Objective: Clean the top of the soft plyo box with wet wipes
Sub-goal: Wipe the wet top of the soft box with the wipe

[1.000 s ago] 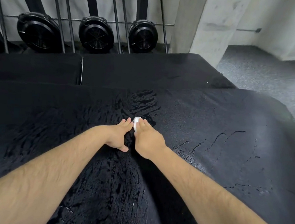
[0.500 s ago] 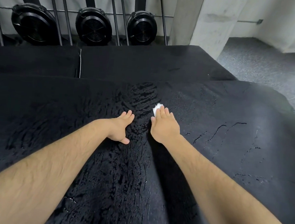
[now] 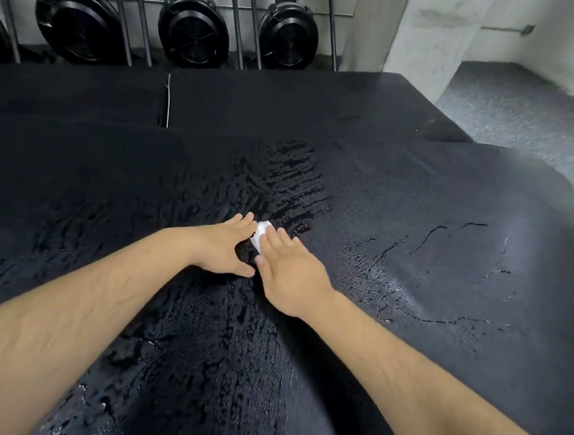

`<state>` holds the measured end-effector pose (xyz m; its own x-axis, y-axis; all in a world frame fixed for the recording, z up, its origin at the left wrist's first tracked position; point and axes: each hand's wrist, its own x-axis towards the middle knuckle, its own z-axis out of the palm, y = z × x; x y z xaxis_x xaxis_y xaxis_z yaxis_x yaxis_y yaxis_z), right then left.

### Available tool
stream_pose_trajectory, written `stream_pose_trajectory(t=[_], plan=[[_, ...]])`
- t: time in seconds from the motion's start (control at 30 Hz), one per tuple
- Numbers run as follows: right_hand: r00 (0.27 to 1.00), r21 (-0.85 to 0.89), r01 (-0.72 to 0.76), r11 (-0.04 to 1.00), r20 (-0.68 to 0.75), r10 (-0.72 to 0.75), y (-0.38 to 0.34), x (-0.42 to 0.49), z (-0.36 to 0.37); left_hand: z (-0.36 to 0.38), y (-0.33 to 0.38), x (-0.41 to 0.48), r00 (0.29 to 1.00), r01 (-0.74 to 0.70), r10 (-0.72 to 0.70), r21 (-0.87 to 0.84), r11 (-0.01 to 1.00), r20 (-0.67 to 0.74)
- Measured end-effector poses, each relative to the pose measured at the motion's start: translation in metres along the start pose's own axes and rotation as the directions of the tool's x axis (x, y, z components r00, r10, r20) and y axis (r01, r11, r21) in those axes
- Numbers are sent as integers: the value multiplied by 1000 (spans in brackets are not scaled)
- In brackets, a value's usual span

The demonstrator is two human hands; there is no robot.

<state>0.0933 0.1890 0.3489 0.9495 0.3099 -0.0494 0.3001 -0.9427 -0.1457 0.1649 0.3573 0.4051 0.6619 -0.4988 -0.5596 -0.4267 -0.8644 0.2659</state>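
Wipe (image 3: 260, 236) mid-top of plyo box (image 3: 434, 201), under right grip (image 3: 291, 279) | right grip flat-fingered, pressing it; left grip (image 3: 223, 246) flat, empty, braced beside | tip: even pressure, overlapping strokes toward drier right side.

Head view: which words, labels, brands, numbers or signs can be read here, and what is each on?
None can be read.
The plyo box top shows only wet streaks, no print.
The wet wipe pressed by the right hand is plain white.
The round black fan housings by the wall show no legible marking; any label there is too small to tell.
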Motion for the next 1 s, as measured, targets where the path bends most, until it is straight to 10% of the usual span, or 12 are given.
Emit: stream_pose_trajectory(t=[0.2, 0.37, 0.57, 0.7, 0.9, 1.0], plan=[[962, -59, -272, 961, -47, 269, 36, 13, -7, 6, 13, -7, 999, 24, -24, -3, 1000, -26], [998, 33, -70, 997, 11, 70, -10, -20, 5, 8, 9, -5, 999, 20, -20, 12, 1000, -28], [945, -24, -327, 945, -12, 327, 29, -7, -3, 13, 19, -7, 996, 52, -43, 121, 991, -77], [994, 21, -99, 995, -42, 100, -7, -42, 9, 26, 29, -8, 998, 1, 6, 115, 993, -56], [938, -16, -348, 937, -20, 347, 41, -28, -1, 33, 23, -5, 999, 1, 3, 70, 998, -53], [978, 38, -207, 978, 1, 207, 6, -43, 6, 38, 21, -3, 998, 1, 2, 51, 999, -68]])
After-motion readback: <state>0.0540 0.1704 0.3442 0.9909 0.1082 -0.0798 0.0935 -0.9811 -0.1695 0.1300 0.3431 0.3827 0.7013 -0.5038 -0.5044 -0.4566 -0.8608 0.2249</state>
